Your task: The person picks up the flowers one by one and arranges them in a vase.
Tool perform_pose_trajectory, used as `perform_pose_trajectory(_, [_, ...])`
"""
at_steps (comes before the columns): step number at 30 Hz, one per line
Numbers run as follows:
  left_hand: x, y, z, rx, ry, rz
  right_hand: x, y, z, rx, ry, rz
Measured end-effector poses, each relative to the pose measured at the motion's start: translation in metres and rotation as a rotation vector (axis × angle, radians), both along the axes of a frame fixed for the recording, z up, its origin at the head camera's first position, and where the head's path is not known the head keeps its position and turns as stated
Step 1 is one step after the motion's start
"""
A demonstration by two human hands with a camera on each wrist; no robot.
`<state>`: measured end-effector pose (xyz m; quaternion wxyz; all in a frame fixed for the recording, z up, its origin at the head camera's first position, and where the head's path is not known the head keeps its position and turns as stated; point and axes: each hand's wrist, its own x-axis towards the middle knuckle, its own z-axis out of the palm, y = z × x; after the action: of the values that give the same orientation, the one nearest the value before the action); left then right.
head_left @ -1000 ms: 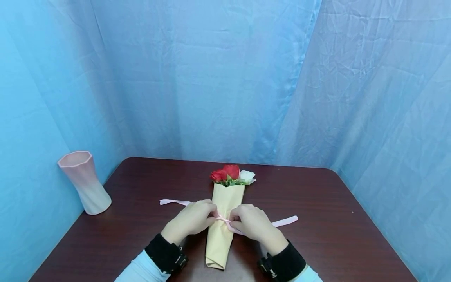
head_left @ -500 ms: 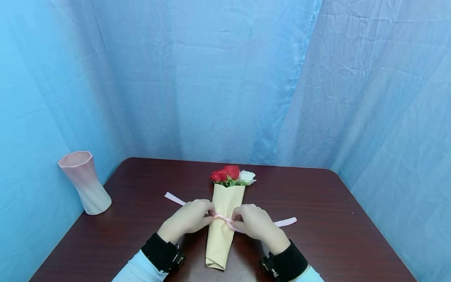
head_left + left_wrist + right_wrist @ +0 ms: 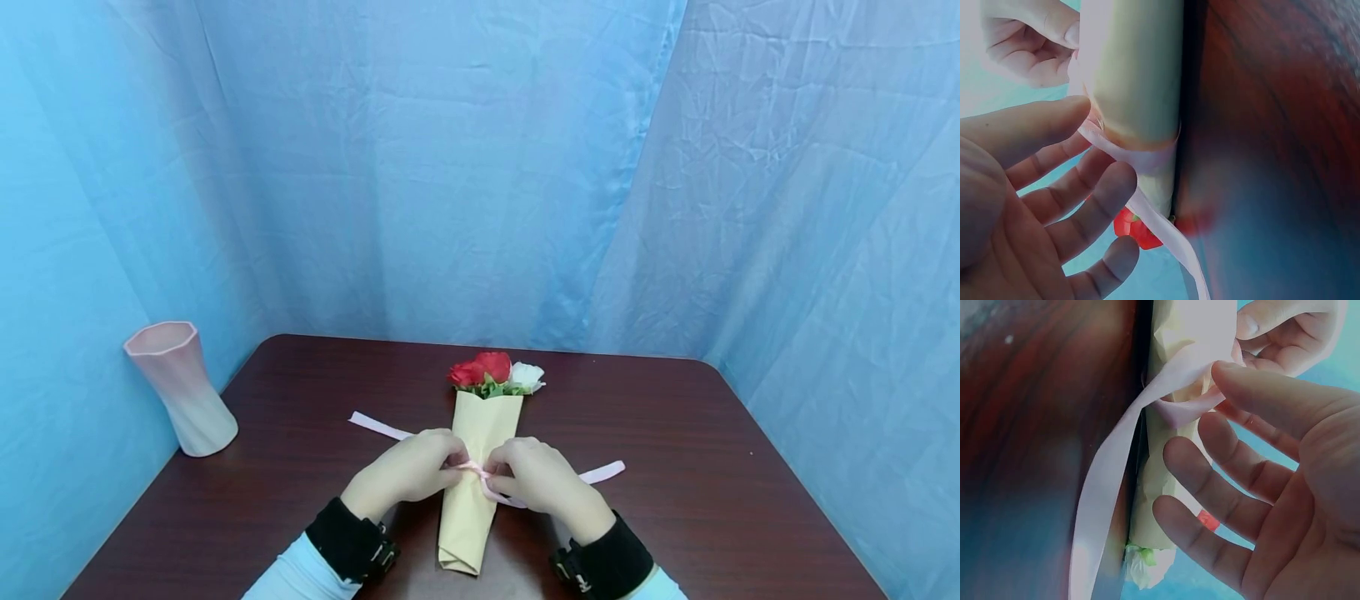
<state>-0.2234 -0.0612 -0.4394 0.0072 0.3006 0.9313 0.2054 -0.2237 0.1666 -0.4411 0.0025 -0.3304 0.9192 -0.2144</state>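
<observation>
bouquet (image 3: 486,425) on brown table (image 3: 675,517), blue drapes (image 3: 480,167)

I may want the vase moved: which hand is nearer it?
Left. The left hand is on the side of the wrapped bouquet facing the vase; the right hand is on the opposite side, farther away.

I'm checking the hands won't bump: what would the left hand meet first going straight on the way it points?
Past the pink ribbon it pinches, the left hand would probably meet the right hand; depth is unclear, so it may brush the cream wrapping first.
</observation>
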Motion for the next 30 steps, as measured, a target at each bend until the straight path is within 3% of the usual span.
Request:
perform_pose_trajectory(9, [0.004, 0.004, 0.001, 0.018, -0.01, -0.017, 0.002, 0.002, 0.001, -0.002, -0.013, 0.06])
perform_pose_trajectory(18, [0.001, -0.002, 0.004, -0.013, -0.013, 0.021, -0.003, 0.006, -0.001, -0.045, 0.01, 0.092])
perform_pose_trajectory(30, [-0.003, -0.017, 0.009, 0.02, -0.007, 0.066, -0.003, 0.019, 0.005, 0.018, 0.026, -0.082])
